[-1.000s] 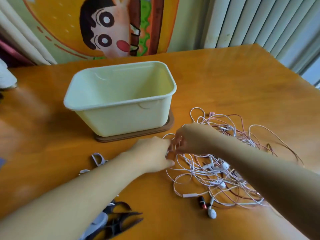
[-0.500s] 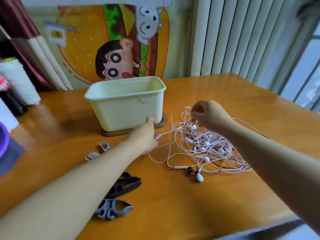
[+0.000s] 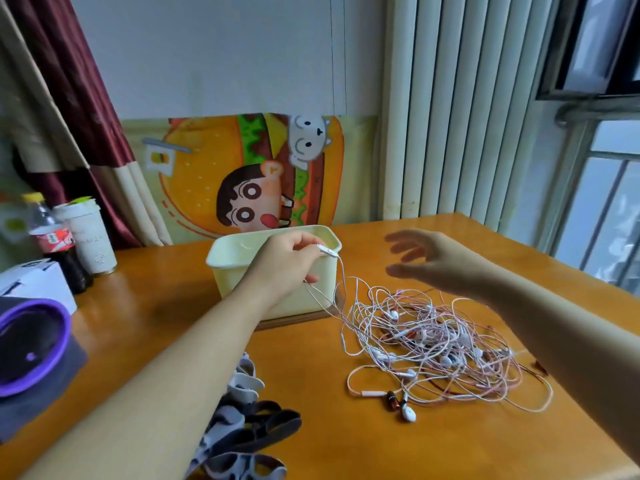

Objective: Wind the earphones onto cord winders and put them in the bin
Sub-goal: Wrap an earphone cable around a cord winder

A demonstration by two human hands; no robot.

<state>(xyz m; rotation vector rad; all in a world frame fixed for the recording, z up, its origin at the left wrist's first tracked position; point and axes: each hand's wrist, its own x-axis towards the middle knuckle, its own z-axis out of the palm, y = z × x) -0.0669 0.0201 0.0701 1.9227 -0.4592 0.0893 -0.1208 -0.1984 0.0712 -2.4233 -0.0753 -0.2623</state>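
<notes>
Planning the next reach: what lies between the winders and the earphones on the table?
Only bare table lies between the winders and the earphones, as the head view shows.

— Where is the left hand?
— Reached forward on a straight forearm, fingers curled, pinching an earphone cord at the fingertips.
— And the right hand?
— Raised, fingers spread and loose, pointing toward the left one, holding nothing. It is slightly blurred.
</notes>
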